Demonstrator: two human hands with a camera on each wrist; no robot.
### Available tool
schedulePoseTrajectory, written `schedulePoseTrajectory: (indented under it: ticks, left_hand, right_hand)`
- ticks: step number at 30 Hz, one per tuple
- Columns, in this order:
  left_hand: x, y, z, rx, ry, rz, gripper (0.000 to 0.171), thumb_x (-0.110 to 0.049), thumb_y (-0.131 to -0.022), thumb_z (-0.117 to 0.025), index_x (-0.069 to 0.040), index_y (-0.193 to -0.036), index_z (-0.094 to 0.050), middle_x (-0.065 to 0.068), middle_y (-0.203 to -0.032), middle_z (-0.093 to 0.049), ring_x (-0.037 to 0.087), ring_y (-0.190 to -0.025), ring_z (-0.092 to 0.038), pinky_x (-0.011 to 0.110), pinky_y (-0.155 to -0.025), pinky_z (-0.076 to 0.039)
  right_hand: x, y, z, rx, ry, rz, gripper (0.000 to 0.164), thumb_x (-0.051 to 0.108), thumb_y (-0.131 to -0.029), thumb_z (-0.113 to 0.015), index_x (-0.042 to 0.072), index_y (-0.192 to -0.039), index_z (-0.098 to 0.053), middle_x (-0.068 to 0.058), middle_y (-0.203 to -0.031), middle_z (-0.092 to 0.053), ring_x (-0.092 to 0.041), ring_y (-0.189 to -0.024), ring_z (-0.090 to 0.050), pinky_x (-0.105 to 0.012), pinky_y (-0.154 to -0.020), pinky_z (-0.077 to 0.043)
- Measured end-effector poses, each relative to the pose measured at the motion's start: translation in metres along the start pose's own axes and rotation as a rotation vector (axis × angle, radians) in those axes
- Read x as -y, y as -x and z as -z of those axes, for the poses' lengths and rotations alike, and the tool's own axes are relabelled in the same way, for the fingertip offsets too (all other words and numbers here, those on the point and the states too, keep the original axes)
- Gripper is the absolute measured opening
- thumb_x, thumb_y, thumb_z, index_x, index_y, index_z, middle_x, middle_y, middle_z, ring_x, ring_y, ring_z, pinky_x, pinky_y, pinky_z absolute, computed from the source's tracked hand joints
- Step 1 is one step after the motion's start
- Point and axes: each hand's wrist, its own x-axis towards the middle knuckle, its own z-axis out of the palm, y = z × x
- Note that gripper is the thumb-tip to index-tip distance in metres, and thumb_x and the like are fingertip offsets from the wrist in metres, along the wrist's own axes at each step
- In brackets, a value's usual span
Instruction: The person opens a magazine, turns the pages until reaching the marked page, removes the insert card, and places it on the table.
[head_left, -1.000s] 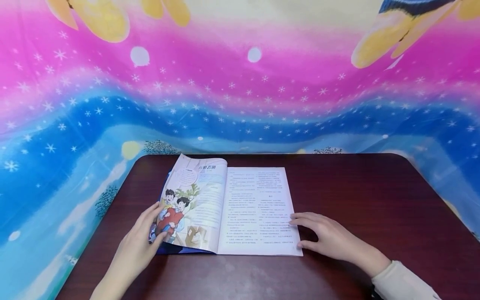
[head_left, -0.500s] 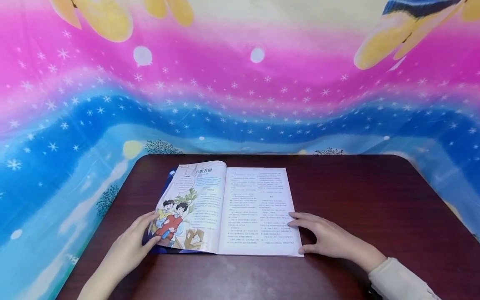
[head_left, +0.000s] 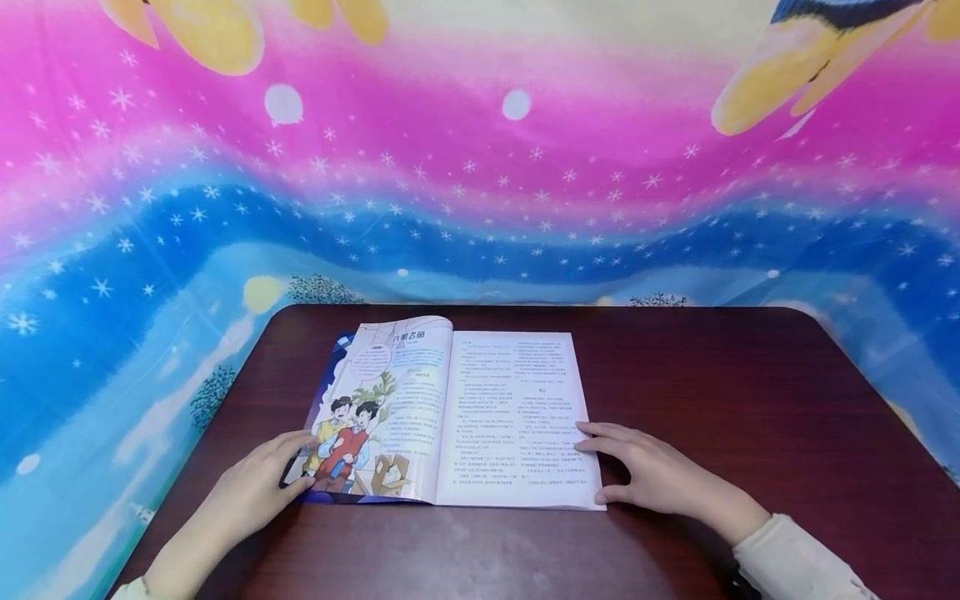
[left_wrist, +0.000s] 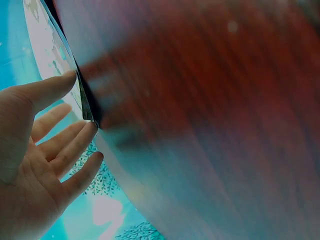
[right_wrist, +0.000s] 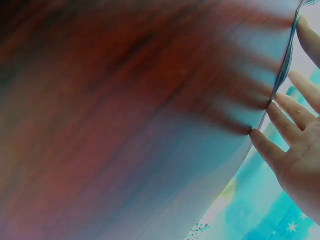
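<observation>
An open magazine (head_left: 517, 417) lies on the dark wooden table. Its left page (head_left: 375, 417) carries a drawing of two figures and curves up near the spine; the right page holds printed text. My left hand (head_left: 255, 475) rests at the magazine's lower left edge, thumb and fingertips touching it. In the left wrist view, that left hand (left_wrist: 45, 150) has its fingers spread and fairly straight against the edge. On the opposite side, my right hand (head_left: 652, 471) touches the lower right edge. The right wrist view shows the right hand's fingers (right_wrist: 285, 125) extended, with tips along the magazine's edge.
The table (head_left: 720, 383) extends to both sides and in front of the magazine. Behind and around it hangs a pink and blue cloth (head_left: 450, 192) printed with snowflakes. A dark blue cover (head_left: 335, 367) peeks out beneath the left page.
The lifted left page has come down flatter to the left. My left hand has moved left and slightly down with it, its fingers loosening. My right hand has stayed nearly still.
</observation>
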Motion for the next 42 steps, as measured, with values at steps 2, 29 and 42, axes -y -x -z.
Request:
schedulePoseTrajectory:
  ticks: [2,29,42]
  left_hand:
    - [0.001,-0.001,0.001,0.013,-0.007,0.004,0.051,-0.023,-0.080,-0.084,-0.005,-0.123,-0.065,0.021,-0.126,-0.061,0.044,-0.116,-0.057,0.064,-0.087,-0.048]
    - [0.000,-0.001,0.000,0.039,-0.017,0.000,0.041,-0.022,-0.082,-0.082,-0.007,-0.118,-0.069,0.016,-0.124,-0.063,0.041,-0.116,-0.056,0.062,-0.087,-0.049]
    - [-0.032,-0.003,0.008,-0.045,-0.083,-0.018,0.042,-0.025,-0.083,-0.081,-0.008,-0.120,-0.070,0.016,-0.123,-0.066,0.039,-0.114,-0.060,0.061,-0.090,-0.049]
  right_hand:
    - [0.000,0.000,0.000,-0.004,0.009,0.005,0.059,0.033,-0.078,-0.085,0.015,-0.130,-0.065,-0.005,-0.149,-0.048,-0.030,-0.134,-0.046,-0.052,-0.102,-0.044]
    - [0.002,-0.018,0.013,-0.137,0.007,0.064,0.038,0.028,-0.081,-0.084,0.017,-0.115,-0.071,-0.003,-0.128,-0.063,-0.026,-0.125,-0.054,-0.050,-0.104,-0.043]
    - [0.013,-0.025,0.026,-0.323,0.009,0.156,0.040,0.023,-0.075,-0.088,0.017,-0.110,-0.071,-0.002,-0.124,-0.065,-0.025,-0.123,-0.056,-0.048,-0.101,-0.045]
